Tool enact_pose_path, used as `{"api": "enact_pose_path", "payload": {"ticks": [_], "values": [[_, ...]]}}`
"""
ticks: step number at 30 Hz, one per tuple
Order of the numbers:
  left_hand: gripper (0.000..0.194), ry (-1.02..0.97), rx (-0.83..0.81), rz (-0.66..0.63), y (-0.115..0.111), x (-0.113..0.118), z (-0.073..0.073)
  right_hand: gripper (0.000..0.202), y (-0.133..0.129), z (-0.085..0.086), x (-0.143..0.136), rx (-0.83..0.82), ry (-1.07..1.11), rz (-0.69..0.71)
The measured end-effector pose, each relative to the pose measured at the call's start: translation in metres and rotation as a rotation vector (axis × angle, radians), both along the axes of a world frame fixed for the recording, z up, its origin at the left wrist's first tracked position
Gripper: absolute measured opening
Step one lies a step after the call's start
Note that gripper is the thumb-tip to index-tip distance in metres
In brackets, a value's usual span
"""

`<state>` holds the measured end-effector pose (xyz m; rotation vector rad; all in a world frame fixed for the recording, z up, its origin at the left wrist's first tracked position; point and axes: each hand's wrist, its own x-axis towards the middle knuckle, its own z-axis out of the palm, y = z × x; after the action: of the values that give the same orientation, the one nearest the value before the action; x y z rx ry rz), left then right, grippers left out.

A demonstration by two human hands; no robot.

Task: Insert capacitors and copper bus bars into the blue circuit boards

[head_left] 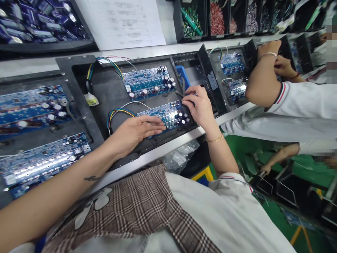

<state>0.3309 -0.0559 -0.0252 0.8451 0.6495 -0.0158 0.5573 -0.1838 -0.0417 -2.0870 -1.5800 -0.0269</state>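
Observation:
My left hand [135,130] lies with fingers stretched out over the left part of the nearer blue circuit board [172,111], its fingertips touching or just above the board. At the far right corner of that board is my right hand [200,104], thumb and fingertips brought together; whatever they pinch is hidden. A small dark clip [180,93] sits just beside those fingertips. Behind lies a second blue circuit board [147,82] with several capacitors standing along its near side. Both boards rest in a black tray [102,84], with coloured wires [119,111] running off their left ends.
A blue box [183,76] stands right of the far board. Another black tray with blue boards [39,112] lies left. Purple capacitors [39,21] fill a back-left bin; component bins [217,19] line the back right. A co-worker's arm [263,80] reaches in at right.

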Motion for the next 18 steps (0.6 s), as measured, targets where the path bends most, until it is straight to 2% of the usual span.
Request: {"api": "enact_pose_path", "payload": {"ticks": [5,10,18], "values": [[0.019,0.032,0.028,-0.009,0.0035,-0.0118,0.0008,0.013,0.0031,-0.0117,0.0067,-0.018,0.109,0.053],[0.017,0.068,0.046,0.029,-0.0009,-0.0108,0.0033,0.016,0.0028,-0.0093,0.0032,-0.047,0.145,0.064],[0.014,0.053,0.183,0.058,0.0038,-0.01,-0.0002,0.016,0.0011,-0.0057,0.0016,-0.079,0.08,0.057]]}}
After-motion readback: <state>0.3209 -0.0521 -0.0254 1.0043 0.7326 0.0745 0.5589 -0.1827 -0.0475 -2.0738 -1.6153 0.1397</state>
